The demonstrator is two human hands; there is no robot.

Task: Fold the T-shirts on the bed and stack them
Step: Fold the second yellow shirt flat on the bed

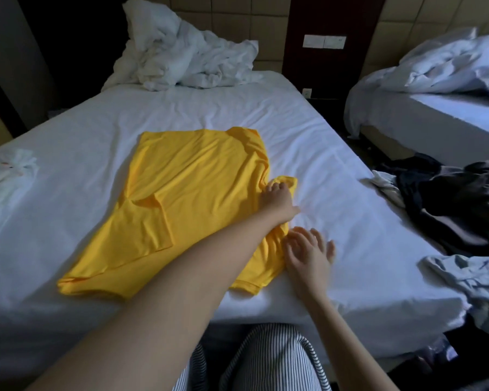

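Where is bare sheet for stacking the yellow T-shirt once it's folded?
Widest bare sheet lies between the yellow T-shirt and the crumpled white duvet. Another patch runs left of the shirt, up to the white cloth at the edge. The right side is crowded: left hand, right hand and dark clothes.

yellow t-shirt (187, 193) | partly folded, one sleeve tucked over | flat on bed (336, 179)

Your left arm stretches forward across your body, left grip (278, 198) curled into the T-shirt (187, 193); your right grip (308, 249) sits open nearer you, fingers spread.
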